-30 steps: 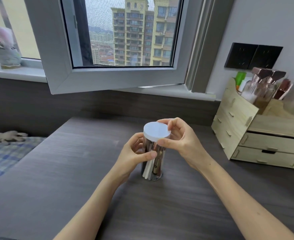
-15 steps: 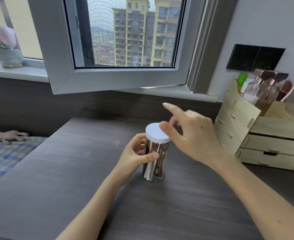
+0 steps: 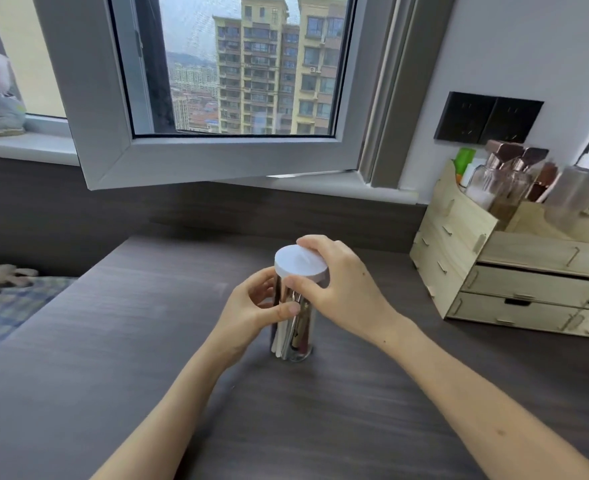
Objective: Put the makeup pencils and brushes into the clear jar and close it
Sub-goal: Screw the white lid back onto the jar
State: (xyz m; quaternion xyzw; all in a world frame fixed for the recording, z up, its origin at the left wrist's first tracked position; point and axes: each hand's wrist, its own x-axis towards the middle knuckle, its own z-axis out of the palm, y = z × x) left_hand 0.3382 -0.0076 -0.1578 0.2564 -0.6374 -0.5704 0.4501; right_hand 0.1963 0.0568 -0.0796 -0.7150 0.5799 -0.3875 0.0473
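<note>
A clear jar (image 3: 295, 336) stands upright on the dark wooden desk (image 3: 147, 341). Inside it stand several makeup pencils and brushes (image 3: 291, 332), white, silver and dark. A white round lid (image 3: 298, 259) sits on top of the jar. My left hand (image 3: 251, 311) wraps around the jar's side, thumb across the front. My right hand (image 3: 341, 289) grips the lid's rim with thumb in front and fingers behind.
A wooden drawer organiser (image 3: 515, 261) with bottles on top stands at the right, close to my right arm. An open window sash (image 3: 196, 157) hangs over the desk's far edge. A checked blanket (image 3: 5, 306) and soft toy lie left.
My right hand had lifted off the lid with its fingers spread half a second ago; it has come back down and closed on the lid's rim. My left hand kept its hold.
</note>
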